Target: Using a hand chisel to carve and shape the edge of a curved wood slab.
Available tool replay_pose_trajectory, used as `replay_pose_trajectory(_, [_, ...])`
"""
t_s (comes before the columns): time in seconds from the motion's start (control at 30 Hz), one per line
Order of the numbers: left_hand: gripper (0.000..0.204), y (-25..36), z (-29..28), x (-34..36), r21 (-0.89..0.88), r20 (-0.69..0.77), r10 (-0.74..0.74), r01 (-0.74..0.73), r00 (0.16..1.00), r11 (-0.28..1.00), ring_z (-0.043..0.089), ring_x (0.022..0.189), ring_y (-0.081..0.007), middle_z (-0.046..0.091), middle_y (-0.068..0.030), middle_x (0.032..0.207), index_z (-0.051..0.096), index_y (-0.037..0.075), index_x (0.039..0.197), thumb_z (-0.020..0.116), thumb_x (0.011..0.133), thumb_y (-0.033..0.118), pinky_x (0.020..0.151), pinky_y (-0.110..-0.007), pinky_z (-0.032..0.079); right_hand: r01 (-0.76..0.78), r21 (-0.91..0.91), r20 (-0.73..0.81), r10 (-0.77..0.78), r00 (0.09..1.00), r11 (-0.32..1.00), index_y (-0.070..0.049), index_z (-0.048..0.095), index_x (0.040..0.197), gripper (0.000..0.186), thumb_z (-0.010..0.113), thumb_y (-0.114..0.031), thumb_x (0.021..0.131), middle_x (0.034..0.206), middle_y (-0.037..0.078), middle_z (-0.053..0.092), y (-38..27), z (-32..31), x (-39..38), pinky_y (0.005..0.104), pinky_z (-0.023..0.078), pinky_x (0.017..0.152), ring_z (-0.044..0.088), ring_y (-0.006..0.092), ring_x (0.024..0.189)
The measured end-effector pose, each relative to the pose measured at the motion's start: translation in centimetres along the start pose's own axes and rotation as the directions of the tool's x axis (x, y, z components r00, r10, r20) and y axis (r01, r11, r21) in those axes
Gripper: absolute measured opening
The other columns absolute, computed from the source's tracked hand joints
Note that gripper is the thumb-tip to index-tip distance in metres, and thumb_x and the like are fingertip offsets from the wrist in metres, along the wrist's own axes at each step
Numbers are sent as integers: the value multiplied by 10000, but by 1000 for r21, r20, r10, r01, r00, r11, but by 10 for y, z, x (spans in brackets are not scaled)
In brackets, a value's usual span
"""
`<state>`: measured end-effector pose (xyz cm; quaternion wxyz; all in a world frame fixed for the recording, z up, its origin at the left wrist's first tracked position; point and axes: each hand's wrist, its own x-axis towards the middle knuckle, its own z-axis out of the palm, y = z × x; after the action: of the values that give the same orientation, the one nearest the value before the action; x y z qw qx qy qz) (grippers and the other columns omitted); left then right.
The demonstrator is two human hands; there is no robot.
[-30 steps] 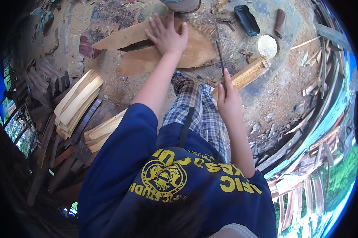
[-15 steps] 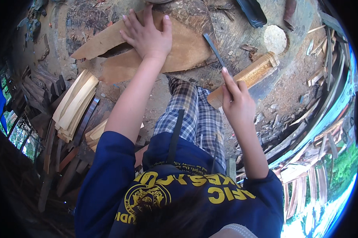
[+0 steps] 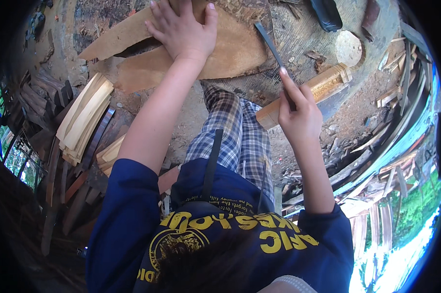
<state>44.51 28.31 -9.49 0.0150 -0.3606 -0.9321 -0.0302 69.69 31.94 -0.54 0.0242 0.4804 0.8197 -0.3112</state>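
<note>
My left hand (image 3: 184, 31) lies with its fingers spread on a flat brown sheet (image 3: 230, 53), which is pointed at one end and forked toward the left. What the sheet is made of I cannot tell. A narrow, dark metal blade (image 3: 270, 45) sticks out of my closed right hand (image 3: 301, 110), index finger stretched along it. Its handle is hidden in my palm. The blade's tip is close to the sheet's right edge. Just beyond my right hand lies a long, rounded piece of light wood (image 3: 323, 87) with a grooved far end.
A round pale disc (image 3: 349, 48) lies at the upper right, below a black curved trough-like piece (image 3: 326, 14). On the left are bundled pale wood strips (image 3: 85, 118) and dark scrap slats (image 3: 44, 95). More wood scraps (image 3: 357, 158) line the right side.
The view has shifted slightly, so the sheet and the left-hand wood strips sit higher in the picture. Both hands keep much the same pose, and the blade stays in my right hand.
</note>
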Motion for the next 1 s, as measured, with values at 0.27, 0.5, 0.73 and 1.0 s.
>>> replay_pose_trajectory(0.27, [656,-1,-4,8,-80,18,6,-4,1000,997,89,1520,-413,256,-243,1592,483,176,1450,409,951,596,1176,-660,2,46,127,-74,-37,997,991,-277,566,1391,544,624,-73,890,1018,116,656,-18,1,41,435,534,754,649,359,896])
replay_pose_trajectory(0.5, [647,-4,-26,5,-164,74,-49,60,996,985,74,1522,-410,213,-227,1605,417,229,1484,477,929,556,1182,-649,-6,99,402,119,-159,980,910,-124,391,1523,695,585,43,877,1216,282,601,-18,0,-5,433,494,931,613,407,1096])
replay_pose_trajectory(0.73, [662,-6,-28,6,-230,47,-64,73,997,970,112,1516,-390,251,-206,1587,404,236,1490,531,904,518,1182,-642,14,-55,349,154,0,988,935,-131,275,1569,672,540,-35,959,1274,285,591,-45,1,10,425,487,945,606,427,1126])
replay_pose_trajectory(1.0, [681,-5,-41,6,-260,91,-84,105,992,960,79,1527,-372,209,-193,1614,368,236,1511,517,914,528,1191,-625,15,-161,296,280,76,957,942,-120,308,1550,640,539,-46,957,1140,268,650,-61,-22,-10,483,498,848,648,412,992])
